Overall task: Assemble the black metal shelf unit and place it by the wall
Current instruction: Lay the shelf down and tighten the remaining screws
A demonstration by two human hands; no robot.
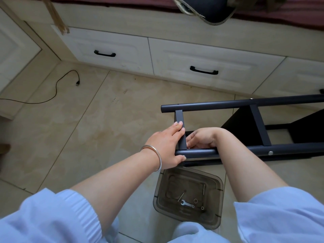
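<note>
The black metal shelf unit [245, 104] lies on its side on the tiled floor at the right, two round tubes running left to right with flat crossbars between them. My left hand [166, 146] grips the end crossbar [179, 118], fingers laid over it and thumb under the near tube [198, 152]. My right hand [201, 138] reaches over the near tube just right of that crossbar, fingers curled behind it at the joint. Whether those fingers hold something is hidden. A silver bolt head [270, 152] shows further right on the near tube.
A clear plastic box [189, 195] on the floor below my hands holds a small wrench [187, 204], bolts and washers. White drawers [201, 67] with black handles run along the back. A black cable [56, 85] lies on the floor at left.
</note>
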